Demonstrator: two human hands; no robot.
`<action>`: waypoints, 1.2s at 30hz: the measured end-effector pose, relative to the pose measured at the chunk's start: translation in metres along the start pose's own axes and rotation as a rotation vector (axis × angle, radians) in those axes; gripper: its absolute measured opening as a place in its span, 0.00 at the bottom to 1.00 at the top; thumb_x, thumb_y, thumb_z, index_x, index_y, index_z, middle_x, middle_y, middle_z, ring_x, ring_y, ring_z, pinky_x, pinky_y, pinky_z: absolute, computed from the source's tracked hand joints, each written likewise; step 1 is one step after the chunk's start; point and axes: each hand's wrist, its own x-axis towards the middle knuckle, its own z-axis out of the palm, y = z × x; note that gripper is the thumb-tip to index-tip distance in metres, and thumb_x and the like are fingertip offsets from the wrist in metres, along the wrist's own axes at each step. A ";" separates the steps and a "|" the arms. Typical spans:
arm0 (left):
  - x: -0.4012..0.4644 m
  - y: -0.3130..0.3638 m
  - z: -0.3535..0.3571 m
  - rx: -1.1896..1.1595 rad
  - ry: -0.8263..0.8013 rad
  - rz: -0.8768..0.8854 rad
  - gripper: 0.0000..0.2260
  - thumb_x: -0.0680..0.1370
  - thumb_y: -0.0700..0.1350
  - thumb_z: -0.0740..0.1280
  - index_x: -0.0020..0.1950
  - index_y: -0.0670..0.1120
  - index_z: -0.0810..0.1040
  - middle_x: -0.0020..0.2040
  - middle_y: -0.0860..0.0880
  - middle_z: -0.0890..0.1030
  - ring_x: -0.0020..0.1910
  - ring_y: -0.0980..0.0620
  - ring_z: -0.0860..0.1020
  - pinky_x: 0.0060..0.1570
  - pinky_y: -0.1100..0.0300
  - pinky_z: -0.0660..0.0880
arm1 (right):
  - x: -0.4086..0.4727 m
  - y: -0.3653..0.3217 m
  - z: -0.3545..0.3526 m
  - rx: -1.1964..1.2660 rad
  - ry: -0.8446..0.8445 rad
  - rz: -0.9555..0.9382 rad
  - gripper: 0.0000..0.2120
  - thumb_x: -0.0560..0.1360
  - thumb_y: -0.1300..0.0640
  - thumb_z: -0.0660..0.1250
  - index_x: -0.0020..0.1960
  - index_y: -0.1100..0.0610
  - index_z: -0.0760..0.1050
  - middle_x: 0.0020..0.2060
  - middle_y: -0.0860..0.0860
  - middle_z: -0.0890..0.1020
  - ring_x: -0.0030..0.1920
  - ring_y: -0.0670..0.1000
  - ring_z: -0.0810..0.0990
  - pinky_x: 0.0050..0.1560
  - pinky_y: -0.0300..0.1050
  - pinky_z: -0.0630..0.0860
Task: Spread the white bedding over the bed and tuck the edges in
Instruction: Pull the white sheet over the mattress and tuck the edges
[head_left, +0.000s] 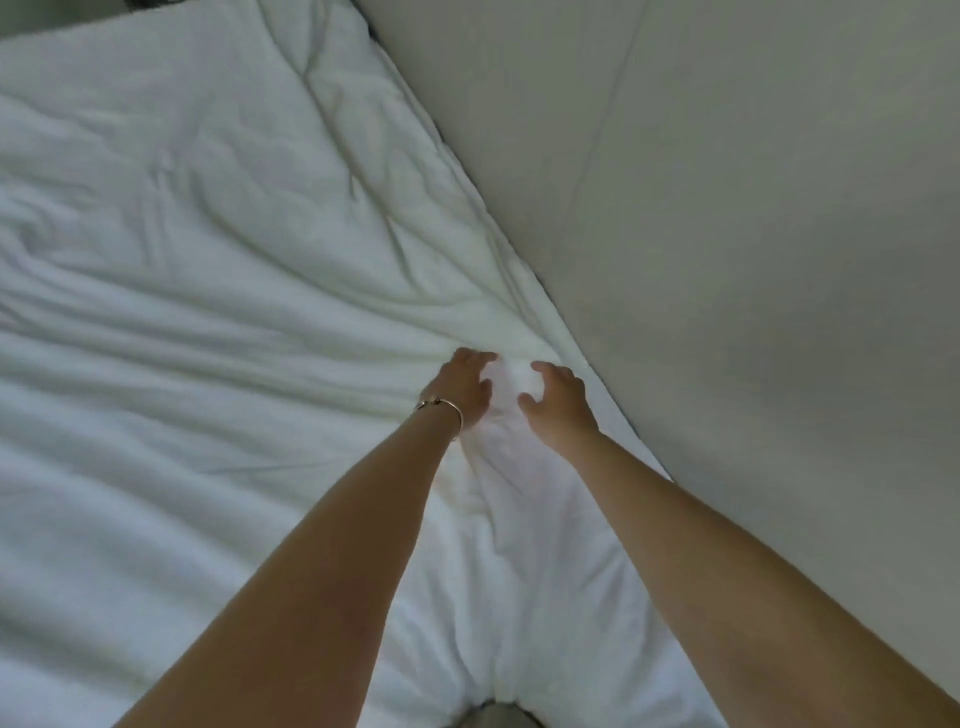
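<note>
The white bedding (218, 291) lies wrinkled over the bed and fills the left and middle of the view. Its far edge runs diagonally along the wall. My left hand (462, 387), with a thin bracelet at the wrist, and my right hand (558, 397) are side by side near that edge. Both have curled fingers gripping a raised bunch of the bedding between them. Creases fan out from the bunch toward me and to the left.
A plain pale wall (753, 234) takes up the right side, meeting the bed along a dark narrow gap (441, 140). A dark object (374, 31) shows at the bed's far corner. Something grey (498, 717) sits at the bottom edge.
</note>
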 end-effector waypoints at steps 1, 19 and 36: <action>0.022 -0.002 -0.010 0.012 0.055 0.019 0.21 0.81 0.43 0.57 0.74 0.52 0.64 0.73 0.48 0.61 0.67 0.45 0.70 0.63 0.48 0.71 | 0.020 -0.007 0.000 -0.030 0.056 -0.030 0.25 0.80 0.52 0.61 0.75 0.54 0.61 0.76 0.52 0.60 0.73 0.55 0.59 0.67 0.52 0.66; 0.196 -0.014 -0.148 1.095 -0.412 0.094 0.26 0.61 0.71 0.70 0.47 0.53 0.78 0.41 0.54 0.79 0.51 0.48 0.77 0.55 0.55 0.75 | 0.140 -0.029 0.013 0.487 0.173 -0.101 0.19 0.73 0.44 0.71 0.32 0.53 0.69 0.27 0.47 0.71 0.30 0.50 0.69 0.32 0.45 0.63; 0.271 -0.057 -0.122 0.542 0.260 0.104 0.34 0.77 0.64 0.59 0.78 0.52 0.52 0.79 0.47 0.50 0.78 0.47 0.44 0.73 0.44 0.39 | 0.208 -0.107 0.048 -0.043 0.410 -0.380 0.17 0.72 0.65 0.64 0.61 0.62 0.74 0.58 0.60 0.76 0.59 0.61 0.74 0.59 0.56 0.74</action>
